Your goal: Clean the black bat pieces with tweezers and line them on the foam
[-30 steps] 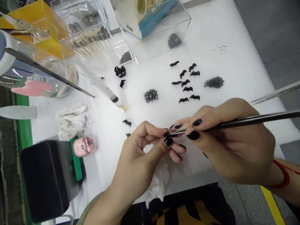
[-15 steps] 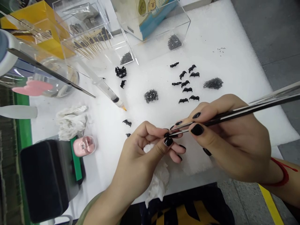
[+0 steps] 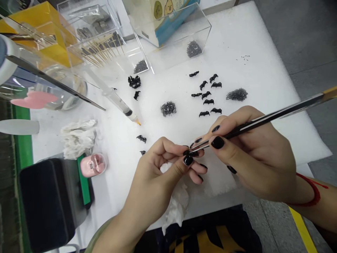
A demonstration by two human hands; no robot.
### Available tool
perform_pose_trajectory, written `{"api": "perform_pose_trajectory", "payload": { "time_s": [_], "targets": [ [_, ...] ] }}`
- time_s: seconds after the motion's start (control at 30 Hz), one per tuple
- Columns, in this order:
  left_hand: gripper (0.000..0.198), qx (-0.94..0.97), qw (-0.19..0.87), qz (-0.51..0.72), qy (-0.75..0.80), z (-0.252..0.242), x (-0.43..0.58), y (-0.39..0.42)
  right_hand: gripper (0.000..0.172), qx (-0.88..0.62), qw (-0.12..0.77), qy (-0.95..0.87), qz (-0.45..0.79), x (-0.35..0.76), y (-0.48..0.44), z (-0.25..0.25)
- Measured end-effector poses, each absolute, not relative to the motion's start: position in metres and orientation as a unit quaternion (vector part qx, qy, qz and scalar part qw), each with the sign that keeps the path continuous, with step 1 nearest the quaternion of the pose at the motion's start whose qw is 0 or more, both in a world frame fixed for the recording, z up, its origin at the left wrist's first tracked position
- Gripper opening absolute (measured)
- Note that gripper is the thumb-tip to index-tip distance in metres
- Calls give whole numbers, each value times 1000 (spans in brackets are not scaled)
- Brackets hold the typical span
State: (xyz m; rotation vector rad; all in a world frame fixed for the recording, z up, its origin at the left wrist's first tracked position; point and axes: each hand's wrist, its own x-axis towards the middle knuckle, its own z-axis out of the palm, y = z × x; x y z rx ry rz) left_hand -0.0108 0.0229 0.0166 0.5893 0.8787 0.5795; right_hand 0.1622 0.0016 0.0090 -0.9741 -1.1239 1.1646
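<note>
My left hand point(image 3: 160, 182) pinches a small black piece point(image 3: 186, 153) between thumb and forefinger, its shape mostly hidden by the fingertips. A crumpled white tissue point(image 3: 175, 207) hangs from under the same hand's palm and curled fingers. My right hand point(image 3: 259, 163) is closed around dark metal tweezers point(image 3: 260, 121), whose tips meet the black piece at the left fingertips. Beyond the hands lie several black bat-shaped pieces point(image 3: 209, 101) on a white foam sheet point(image 3: 263, 31). Piles of shiny dark beads point(image 3: 167, 109) lie among them, another bead pile point(image 3: 237, 94) being farther right.
A syringe point(image 3: 119, 104) with an orange tip slants in from the left, beside a second pair of tweezers point(image 3: 60, 85). Clear acrylic boxes point(image 3: 181, 35) and thin wooden sticks point(image 3: 101, 52) stand at the back. A pink case point(image 3: 92, 165) and a dark box point(image 3: 47, 203) are at left.
My right hand has shifted slightly left and the tweezers have turned, their rear end now angled a little higher. The left hand keeps its pinch. The whole view has drifted slightly.
</note>
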Motion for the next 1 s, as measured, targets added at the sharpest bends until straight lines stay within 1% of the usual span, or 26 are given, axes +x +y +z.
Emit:
{"api": "perform_pose_trajectory", "payload": {
  "time_s": [0.5,0.7,0.83,1.0],
  "targets": [
    [10,296,814,265,423,15,-13,21,10,-444,591,-452,500,163,1,8],
    [11,290,826,269,402,13,-13,20,11,-472,583,-466,470,163,3,9],
    [12,291,821,267,413,11,-13,19,12,-447,570,-460,514,163,5,10],
    [13,291,820,272,410,12,-12,20,11,-444,576,-408,552,164,3,13]
  ]
}}
